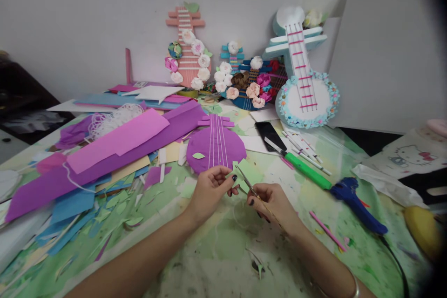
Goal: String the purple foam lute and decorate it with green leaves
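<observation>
My left hand [217,187] pinches a piece of light green paper [247,168] between thumb and fingers. In my right hand [270,203] is a pair of scissors [248,181], its blades lying at the green paper. Just behind both hands lies a purple paper-covered lute model [228,146] with white strings, pegs across its neck and one small green leaf [198,155] on its left side. Part of its lower edge is hidden by my left hand.
Purple and pink paper sheets [118,142] and scraps cover the left. On the right lie a green-handled knife [307,170], a black phone [270,136] and a blue glue gun [359,205] with its cord. Decorated lute models [305,91] lean against the back wall.
</observation>
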A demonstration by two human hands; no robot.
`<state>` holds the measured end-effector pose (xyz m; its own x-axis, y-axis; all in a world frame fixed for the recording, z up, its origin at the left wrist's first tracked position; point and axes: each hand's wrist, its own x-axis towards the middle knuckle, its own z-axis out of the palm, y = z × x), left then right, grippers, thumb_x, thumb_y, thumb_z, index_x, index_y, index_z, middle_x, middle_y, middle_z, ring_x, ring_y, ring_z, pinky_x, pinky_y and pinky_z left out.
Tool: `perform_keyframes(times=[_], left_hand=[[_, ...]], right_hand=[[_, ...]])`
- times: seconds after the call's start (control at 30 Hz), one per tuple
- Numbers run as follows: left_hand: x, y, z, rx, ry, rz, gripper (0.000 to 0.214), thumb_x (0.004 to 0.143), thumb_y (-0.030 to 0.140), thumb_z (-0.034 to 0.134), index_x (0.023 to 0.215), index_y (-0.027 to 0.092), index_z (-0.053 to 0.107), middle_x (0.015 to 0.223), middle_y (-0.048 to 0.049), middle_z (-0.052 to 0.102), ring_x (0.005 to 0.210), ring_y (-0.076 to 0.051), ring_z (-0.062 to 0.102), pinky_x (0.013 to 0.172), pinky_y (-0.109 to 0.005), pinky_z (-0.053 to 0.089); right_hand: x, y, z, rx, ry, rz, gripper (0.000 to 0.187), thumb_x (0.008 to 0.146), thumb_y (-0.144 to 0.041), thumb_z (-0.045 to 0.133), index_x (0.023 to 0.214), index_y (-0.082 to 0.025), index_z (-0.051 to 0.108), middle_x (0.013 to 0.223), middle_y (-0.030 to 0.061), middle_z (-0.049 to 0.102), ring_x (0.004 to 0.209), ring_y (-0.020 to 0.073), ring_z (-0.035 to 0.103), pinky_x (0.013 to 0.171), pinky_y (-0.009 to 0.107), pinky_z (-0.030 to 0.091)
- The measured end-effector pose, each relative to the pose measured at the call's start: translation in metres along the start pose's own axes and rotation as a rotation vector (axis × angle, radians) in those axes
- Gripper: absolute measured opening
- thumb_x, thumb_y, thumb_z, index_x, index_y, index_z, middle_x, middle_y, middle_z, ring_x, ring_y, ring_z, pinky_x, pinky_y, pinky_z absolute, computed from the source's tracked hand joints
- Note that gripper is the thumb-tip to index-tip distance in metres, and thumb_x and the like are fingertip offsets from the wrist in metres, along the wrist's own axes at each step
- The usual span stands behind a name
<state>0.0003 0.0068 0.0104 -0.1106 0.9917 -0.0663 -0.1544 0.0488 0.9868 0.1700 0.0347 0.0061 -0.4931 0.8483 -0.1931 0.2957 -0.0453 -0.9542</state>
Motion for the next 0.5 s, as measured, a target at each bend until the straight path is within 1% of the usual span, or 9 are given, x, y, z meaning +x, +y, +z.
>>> perform_keyframes(times=[0.27,0.5], left_hand=[[-0.0005,-0.0010,-0.0011,-0.001,-0.012,0.009,0.014,0.077,0.026,0.063,0.077,0.012,0.058,0.058,-0.0002,0.062,0.053,-0.009,0.057,0.054,-0.019,0.046],[-0.0002,-0.0026,-0.0012,-0.022,-0.005,0.009,0.014,0.076,0.025,0.064,0.076,0.012,0.058,0.058,0.0001,0.062,0.052,-0.008,0.057,0.053,-0.019,0.045]], right_hand=[[0.0005,-0.0011,0.0007,0.013,0.017,0.064,0.044,0.057,-0.053,0.072,0.054,-0.016,0.049,0.041,-0.0083,0.030,0.038,0.0038,0.025,0.037,0.020,0.016],[0.0008,-0.0033,0.0003,0.034,0.030,0.114,0.036,0.054,-0.045,0.072,0.052,-0.015,0.053,0.036,-0.0086,0.034,0.034,0.0037,0.027,0.034,0.019,0.018]])
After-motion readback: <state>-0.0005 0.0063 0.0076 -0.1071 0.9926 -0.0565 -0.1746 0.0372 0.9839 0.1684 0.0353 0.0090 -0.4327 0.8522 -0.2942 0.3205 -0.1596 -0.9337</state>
